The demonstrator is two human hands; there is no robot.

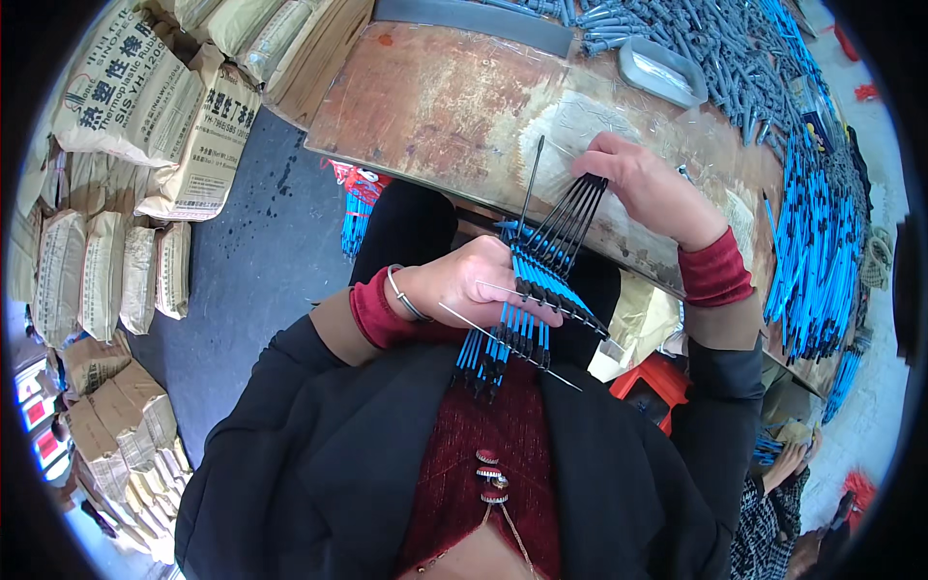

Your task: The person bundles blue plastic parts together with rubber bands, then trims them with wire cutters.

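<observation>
Buttons, three, small and round, run down a dark red knitted top nearest the camera, under a black jacket with red cuffs.

Left hand is closed around a fan of thin blue-and-black sticks, held just above the lap. Sticks look like smooth plastic: blue shafts, black ends, lined up side by side in a flat row. Two thin silver wires cross the row at an angle. Metal bangle sits on the left wrist.

Right hand is higher up, over the counter edge, fingers pinched shut on the black tips of the same fan. One black stick points up and away from the rest.

Counter is a flat, worn sheet, rusty brown with scuffed pale patches. On it: a shallow grey tray, rectangular with rounded corners, and behind it a loose heap of grey sticks. Along the right side lies a thick pile of blue sticks, same kind as the held ones.

Red stool sits below the counter on the right. Floor is dark and spotted. Far left: stacked woven sacks, beige and bulging, with brown paper bags below.
</observation>
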